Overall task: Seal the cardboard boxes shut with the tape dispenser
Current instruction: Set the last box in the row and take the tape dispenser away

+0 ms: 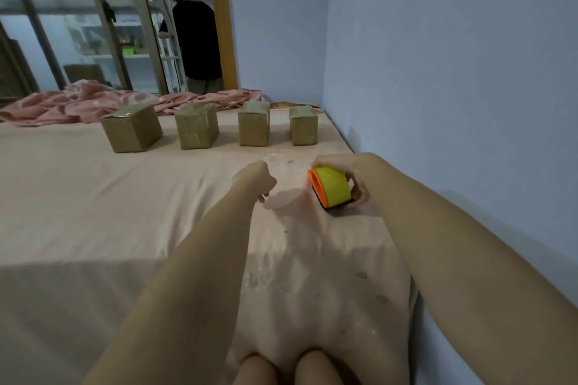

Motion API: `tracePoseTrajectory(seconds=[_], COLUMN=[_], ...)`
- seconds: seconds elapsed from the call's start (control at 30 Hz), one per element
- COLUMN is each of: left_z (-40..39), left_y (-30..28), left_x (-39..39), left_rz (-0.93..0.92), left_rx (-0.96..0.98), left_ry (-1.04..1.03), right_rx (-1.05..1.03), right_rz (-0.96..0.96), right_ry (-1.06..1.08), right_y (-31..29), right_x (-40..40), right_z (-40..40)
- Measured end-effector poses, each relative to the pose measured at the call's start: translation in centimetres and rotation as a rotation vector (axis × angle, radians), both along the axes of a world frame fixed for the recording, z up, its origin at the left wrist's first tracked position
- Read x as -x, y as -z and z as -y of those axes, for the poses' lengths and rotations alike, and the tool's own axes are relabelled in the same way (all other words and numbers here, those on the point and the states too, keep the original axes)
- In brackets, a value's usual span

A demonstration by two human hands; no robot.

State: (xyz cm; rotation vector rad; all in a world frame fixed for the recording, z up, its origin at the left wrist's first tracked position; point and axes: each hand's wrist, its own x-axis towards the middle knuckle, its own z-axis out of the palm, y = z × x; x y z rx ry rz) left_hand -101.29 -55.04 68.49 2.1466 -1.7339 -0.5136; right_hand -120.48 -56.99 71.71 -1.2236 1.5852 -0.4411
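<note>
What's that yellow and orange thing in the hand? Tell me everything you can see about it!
It is the tape dispenser, which looks like plastic. A wide yellow band curves over the top like a wheel, with an orange rim on the side facing left and a dark part underneath. It sits low over the pinkish bed sheet, or on it; I cannot tell which. The right hand grips it, fingers curled over the top and round the back. The left hand is beside it, not touching.

four brown cardboard boxes in a row, orange-yellow tape dispenser nearer
</note>
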Motion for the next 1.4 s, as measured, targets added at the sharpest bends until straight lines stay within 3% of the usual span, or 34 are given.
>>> tracePoseTrajectory(seconds=[0.07,0.33,0.5,0.8,1.03,1.13,1.27,1.4], left_z=[0.4,5.1,10.0,14.3,11.0,8.4,4.2,-0.4], left_y=[-0.3,-0.3,1.2,-1.9,-7.7,-9.0,-8.9,-6.0], left_x=[-0.7,-3.9,-6.4,-9.3,-11.2,-12.5,-13.9,-15.2], left_rz=[0.011,0.085,0.243,0.298,0.155,0.18,0.24,0.202], left_rx=[0.014,0.032,-0.026,-0.333,-0.505,-0.483,-0.462,-0.387], left_ry=[-0.007,-0.054,-0.091,0.006,-0.038,-0.083,-0.156,-0.36], right_rx=[0.014,0.145,0.228,0.046,-0.066,-0.119,-0.184,-0.271], right_rz=[-0.016,0.366,0.326,0.306,0.273,0.322,0.313,0.297], right_ry=[-0.005,0.066,0.05,-0.01,0.0,0.003,0.002,-0.067], right_y=[-0.2,0.8,2.8,2.3,-3.0,-5.2,-5.8,-3.5], right_x=[-0.7,-6.8,-9.6,-12.8,-15.7,-17.5,-19.6,-21.8], right_z=[0.5,4.5,9.0,13.0,10.4,9.1,6.3,3.4])
